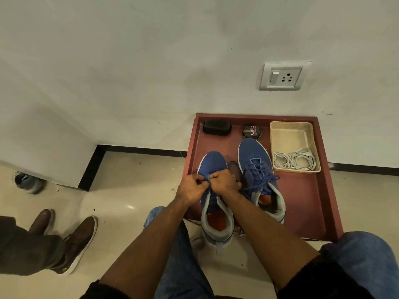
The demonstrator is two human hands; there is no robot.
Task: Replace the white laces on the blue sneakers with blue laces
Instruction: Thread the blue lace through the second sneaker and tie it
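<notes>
Two blue sneakers stand on a red-brown tray (311, 197). The right sneaker (257, 160) carries a tied blue lace (259, 180). Over the left sneaker (212, 162) both fists meet at the eyelets. My left hand (192, 188) and my right hand (224, 180) each pinch a strand of a blue lace (209, 180) between them. Most of that lace is hidden under the fingers. The white laces (293, 160) lie coiled in a cream plastic bin (291, 128) at the tray's back right.
A black shoe brush (217, 127) and a tin of polish (252, 132) sit at the tray's back edge against the wall. Another person's brown shoes (73, 240) stand on the tiled floor at left. A grey shoe (28, 182) lies by the wall corner.
</notes>
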